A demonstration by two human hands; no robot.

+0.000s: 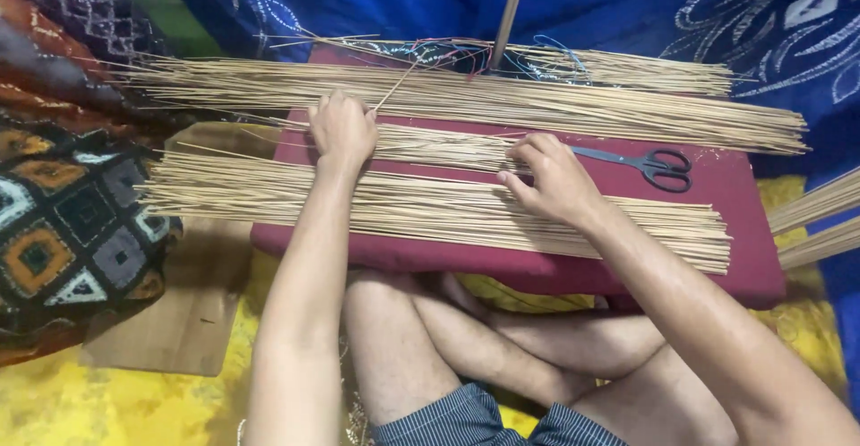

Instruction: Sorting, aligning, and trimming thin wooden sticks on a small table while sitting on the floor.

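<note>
Pale bamboo sticks lie in three long rows across the maroon bench (735, 258) in front of your crossed legs. Your left hand (341, 131) is curled closed, knuckles up, on the left end of the thin middle row (439, 146), with one loose stick (394, 86) angling up from it. Your right hand (555, 180) has bent fingers pinching the same middle row near its right end, heel resting on the near row (269, 193). The far row (573, 106) runs untouched along the back edge. One pair of dark scissors (649, 165) lies just right of your right hand, on bare maroon surface. Stick ends overhang the bench's left edge, above a wooden board (193, 321).
</note>
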